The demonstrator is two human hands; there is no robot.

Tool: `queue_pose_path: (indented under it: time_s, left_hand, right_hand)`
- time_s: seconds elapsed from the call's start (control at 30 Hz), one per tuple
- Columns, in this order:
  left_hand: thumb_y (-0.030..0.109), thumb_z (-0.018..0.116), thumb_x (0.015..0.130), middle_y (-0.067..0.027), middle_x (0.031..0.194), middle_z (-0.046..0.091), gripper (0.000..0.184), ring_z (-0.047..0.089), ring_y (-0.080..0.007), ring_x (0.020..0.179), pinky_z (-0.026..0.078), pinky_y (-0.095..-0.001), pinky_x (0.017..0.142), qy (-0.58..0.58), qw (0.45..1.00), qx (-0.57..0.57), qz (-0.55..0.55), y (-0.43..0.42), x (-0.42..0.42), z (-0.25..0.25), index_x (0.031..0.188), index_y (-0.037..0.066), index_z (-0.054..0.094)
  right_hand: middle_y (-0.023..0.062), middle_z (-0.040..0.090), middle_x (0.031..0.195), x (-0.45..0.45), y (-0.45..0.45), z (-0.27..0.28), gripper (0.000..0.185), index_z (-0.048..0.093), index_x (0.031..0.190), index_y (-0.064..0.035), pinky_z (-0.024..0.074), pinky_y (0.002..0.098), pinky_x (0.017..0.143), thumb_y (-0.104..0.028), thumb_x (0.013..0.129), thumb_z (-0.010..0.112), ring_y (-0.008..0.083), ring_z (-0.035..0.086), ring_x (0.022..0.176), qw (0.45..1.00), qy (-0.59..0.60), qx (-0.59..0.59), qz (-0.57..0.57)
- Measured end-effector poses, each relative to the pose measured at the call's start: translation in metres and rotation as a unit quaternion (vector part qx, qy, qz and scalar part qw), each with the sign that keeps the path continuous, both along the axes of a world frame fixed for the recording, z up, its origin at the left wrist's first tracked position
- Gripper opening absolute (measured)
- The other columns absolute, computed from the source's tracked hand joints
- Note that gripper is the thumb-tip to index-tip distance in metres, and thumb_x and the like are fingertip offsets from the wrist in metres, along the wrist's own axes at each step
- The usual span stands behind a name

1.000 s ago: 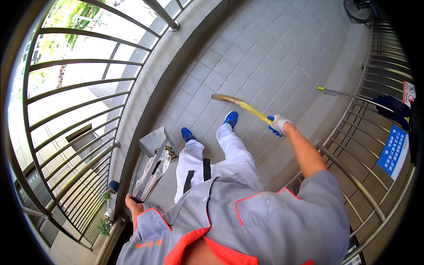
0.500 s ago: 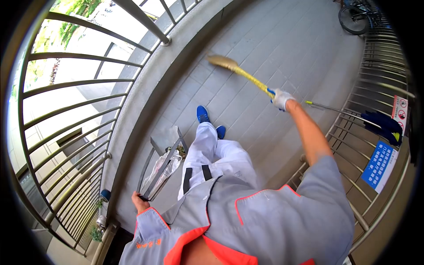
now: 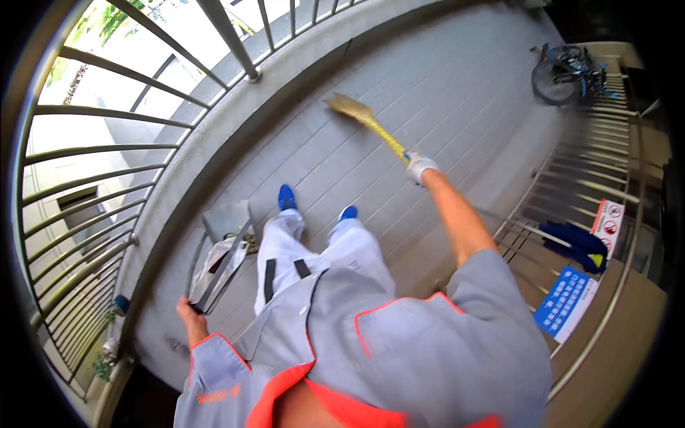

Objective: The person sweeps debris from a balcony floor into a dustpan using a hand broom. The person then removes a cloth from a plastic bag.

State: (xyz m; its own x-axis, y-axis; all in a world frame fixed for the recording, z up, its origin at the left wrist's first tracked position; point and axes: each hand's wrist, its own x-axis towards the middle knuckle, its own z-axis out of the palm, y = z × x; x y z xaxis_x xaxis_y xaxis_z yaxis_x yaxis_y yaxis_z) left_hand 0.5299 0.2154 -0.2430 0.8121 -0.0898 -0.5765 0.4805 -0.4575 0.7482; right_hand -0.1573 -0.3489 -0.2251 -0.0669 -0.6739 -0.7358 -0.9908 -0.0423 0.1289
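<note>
R hand [image 3: 419, 168] clamped on yellow-handled tan broom [image 3: 386, 137], L hand [image 3: 192, 314] on grey boxy dustpan [image 3: 227, 217], nr grey tiled floor [image 3: 442, 89] edge; tilt cld spill pale plastic litter [image 3: 217, 254].

Tiled floor [image 3: 428, 93] lies open beyond the broom [image 3: 383, 135], between left curb [image 3: 214, 125] and right railing [image 3: 610, 191].

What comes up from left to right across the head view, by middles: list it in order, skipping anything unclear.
Blue container, left hand, dustpan, left blue shoe, broom, gloved right hand, blue sign, red-and-white sign.
</note>
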Motion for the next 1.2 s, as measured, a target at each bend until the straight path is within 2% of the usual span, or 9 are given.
queue_pose_path:
  time_s: [0.13,0.27,0.4,0.67,0.73,0.77,0.97,1.13,1.2]
  left_hand:
    - [0.016,0.059,0.080,0.0015,0.079,0.051,0.008,0.049,-0.0123,0.074,0.042,-0.0315,0.064,0.031,0.997,-0.028,0.071,0.021,-0.025,-0.014,0.085,0.009,0.058]
    - [0.011,0.061,0.080,-0.0030,0.099,0.056,0.039,0.054,-0.0156,0.092,0.048,-0.0328,0.084,-0.018,0.994,-0.036,0.098,0.056,-0.042,-0.028,0.118,0.002,0.060]
    - [0.014,0.062,0.082,-0.0032,0.100,0.058,0.044,0.056,-0.0160,0.095,0.048,-0.0329,0.084,0.012,0.987,-0.044,0.156,0.041,-0.090,0.000,0.125,0.003,0.059]
    - [0.012,0.061,0.077,0.0022,0.085,0.051,0.015,0.048,-0.0128,0.080,0.042,-0.0278,0.076,-0.031,0.993,-0.036,0.104,0.095,-0.119,-0.028,0.092,0.006,0.061]
    - [0.011,0.060,0.078,0.0029,0.080,0.048,0.008,0.046,-0.0120,0.076,0.040,-0.0271,0.072,-0.055,0.979,0.005,0.195,0.071,-0.143,-0.017,0.085,0.008,0.058]
    - [0.010,0.060,0.079,0.0029,0.078,0.047,0.005,0.045,-0.0118,0.074,0.040,-0.0280,0.068,0.010,0.982,-0.102,0.160,0.096,-0.133,-0.038,0.082,0.010,0.055]
    - [0.017,0.065,0.088,0.0004,0.087,0.057,0.026,0.052,-0.0113,0.078,0.044,-0.0268,0.071,-0.046,0.984,0.001,0.174,0.077,-0.188,-0.066,0.111,0.004,0.063]
    - [0.012,0.063,0.085,-0.0004,0.089,0.057,0.035,0.052,-0.0108,0.080,0.043,-0.0255,0.073,-0.024,0.980,0.034,0.193,0.053,-0.192,-0.046,0.118,0.002,0.060]
    - [0.010,0.063,0.084,0.0004,0.089,0.056,0.037,0.051,-0.0099,0.080,0.042,-0.0245,0.073,-0.005,0.983,0.043,0.176,0.054,-0.196,-0.042,0.120,0.001,0.059]
  right_hand:
    - [0.0131,0.070,0.085,0.013,-0.018,0.051,0.046,0.052,0.137,-0.0224,0.0524,0.0396,0.056,-0.026,0.091,0.055,0.0235,0.067,0.065,0.997,-0.068,-0.018,-0.014]
    - [0.0095,0.066,0.076,0.025,-0.009,0.102,0.055,0.046,0.144,-0.0261,0.0489,0.0375,0.049,-0.019,0.091,0.058,0.0194,0.060,0.055,0.995,-0.082,0.041,-0.038]
    - [0.0067,0.062,0.074,0.023,-0.022,0.108,0.056,0.044,0.146,-0.0274,0.0463,0.0351,0.046,-0.020,0.091,0.057,0.0167,0.056,0.053,0.993,-0.106,0.056,-0.005]
    - [0.0029,0.058,0.071,0.002,0.002,0.121,0.051,0.048,0.143,-0.0268,0.0448,0.0338,0.045,-0.019,0.093,0.055,0.0141,0.052,0.052,0.989,-0.102,0.103,-0.015]
    - [0.0026,0.057,0.071,0.006,0.002,0.128,0.051,0.048,0.142,-0.0269,0.0446,0.0334,0.045,-0.019,0.093,0.055,0.0138,0.052,0.052,0.989,-0.103,0.105,-0.006]
    - [0.0047,0.058,0.072,0.010,0.004,0.135,0.046,0.051,0.137,-0.0237,0.0451,0.0343,0.046,-0.018,0.092,0.054,0.0153,0.054,0.054,0.988,-0.119,0.096,-0.033]
    - [0.0038,0.058,0.070,0.027,0.003,0.101,0.065,0.041,0.150,-0.0271,0.0451,0.0348,0.043,-0.016,0.089,0.061,0.0141,0.053,0.050,0.982,-0.107,0.152,-0.045]
    - [0.0044,0.060,0.073,0.057,0.020,0.112,0.071,0.039,0.152,-0.0199,0.0486,0.0339,0.046,-0.012,0.087,0.068,0.0131,0.056,0.054,0.938,-0.204,0.243,-0.139]
    - [0.0052,0.061,0.078,0.079,0.030,0.084,0.072,0.039,0.151,-0.0206,0.0502,0.0324,0.050,-0.013,0.087,0.068,0.0122,0.057,0.057,0.943,-0.174,0.272,-0.084]
